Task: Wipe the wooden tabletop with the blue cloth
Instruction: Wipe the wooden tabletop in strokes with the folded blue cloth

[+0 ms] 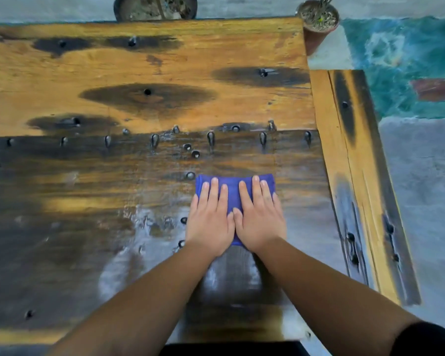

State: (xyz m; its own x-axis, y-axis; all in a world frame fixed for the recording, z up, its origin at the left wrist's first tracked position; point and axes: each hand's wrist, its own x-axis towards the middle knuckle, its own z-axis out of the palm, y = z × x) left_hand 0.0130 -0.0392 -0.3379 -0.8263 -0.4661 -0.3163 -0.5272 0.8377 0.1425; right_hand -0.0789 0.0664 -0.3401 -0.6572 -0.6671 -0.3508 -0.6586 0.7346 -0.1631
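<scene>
Both hands, left and right, lay flat side by side on the folded blue cloth, fingers stretched out together, not gripping, probably to press evenly. It sat right of centre on the worn, nail-studded wooden table.

Outdoor patio or yard: concrete floor, potted plants beside a weathered wooden table

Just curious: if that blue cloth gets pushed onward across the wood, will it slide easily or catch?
The blue cloth looks soft and folded, so probably floppy. The tabletop shines wet nearby, so it may glide, but raised nail heads beside it could snag.
</scene>
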